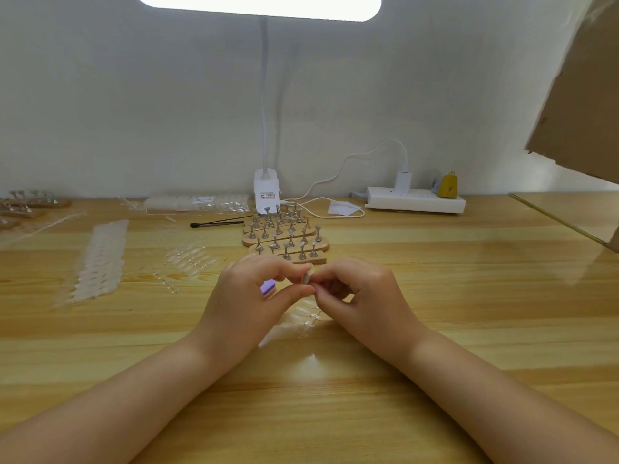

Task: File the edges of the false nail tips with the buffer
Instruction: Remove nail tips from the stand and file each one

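A small clear false nail tip is pinched between the fingertips of both hands, just above the wooden table. My left hand grips it from the left with thumb and forefinger. My right hand meets it from the right with curled fingers. A purple buffer block shows in the gap of my left hand; whether it lies on the table or is held I cannot tell. A clear strip of several nail tips lies on the table under my hands.
Wooden stands with several metal nail holders sit just beyond my hands. More strips of nail tips lie at the left. A clip lamp, a black-tipped tool, a white power strip and a cardboard box line the back and right.
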`<state>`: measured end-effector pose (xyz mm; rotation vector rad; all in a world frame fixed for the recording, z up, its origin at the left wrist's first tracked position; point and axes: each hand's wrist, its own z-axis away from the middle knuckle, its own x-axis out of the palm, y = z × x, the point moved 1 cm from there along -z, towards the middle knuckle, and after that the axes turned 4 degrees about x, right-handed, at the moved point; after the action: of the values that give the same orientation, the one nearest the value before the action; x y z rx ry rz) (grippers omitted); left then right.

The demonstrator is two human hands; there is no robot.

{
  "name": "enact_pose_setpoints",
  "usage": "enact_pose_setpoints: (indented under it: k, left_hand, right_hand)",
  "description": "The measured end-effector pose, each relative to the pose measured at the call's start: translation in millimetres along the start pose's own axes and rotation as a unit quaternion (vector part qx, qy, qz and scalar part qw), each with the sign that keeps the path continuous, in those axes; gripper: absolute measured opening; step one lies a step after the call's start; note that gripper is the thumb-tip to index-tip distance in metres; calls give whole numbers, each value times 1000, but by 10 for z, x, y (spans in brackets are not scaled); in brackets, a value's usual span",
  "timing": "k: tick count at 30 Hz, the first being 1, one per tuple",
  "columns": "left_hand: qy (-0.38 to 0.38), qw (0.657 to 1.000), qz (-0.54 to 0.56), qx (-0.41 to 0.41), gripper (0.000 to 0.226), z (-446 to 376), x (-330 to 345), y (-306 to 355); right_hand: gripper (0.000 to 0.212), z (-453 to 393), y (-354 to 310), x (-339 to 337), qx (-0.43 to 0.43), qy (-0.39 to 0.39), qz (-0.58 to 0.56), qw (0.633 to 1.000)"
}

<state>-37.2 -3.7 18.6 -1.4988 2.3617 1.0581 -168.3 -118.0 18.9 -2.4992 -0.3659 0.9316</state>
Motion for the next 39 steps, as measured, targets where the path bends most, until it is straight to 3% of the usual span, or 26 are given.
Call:
enact_pose_setpoints:
  k: [5, 10, 17, 28, 34, 39]
  left_hand:
    - [-5, 998, 54, -39, 19, 23, 11, -41]
    - [-9, 998, 33, -60, 42, 41, 4, -15]
    - [-1, 994, 45, -97, 5, 13, -14, 69]
    - [-31, 991, 86, -99, 9, 33, -24, 71]
    - [-13, 995, 28, -93, 11, 32, -8, 59]
    - [-2, 996, -21, -89, 15, 31, -35, 23]
  right_hand:
    - [8, 9, -6, -19, -18, -16, 22, 999]
    - [3, -11, -16, -39, -9, 7, 47, 999]
    - [3, -15, -48, -56, -36, 5, 82, 996]
    - [13, -4, -47, -76, -119, -20, 184, 976]
    - [5, -7, 14, -49, -8, -1, 79, 997]
    - [10, -43, 180, -111, 165, 50, 4, 985]
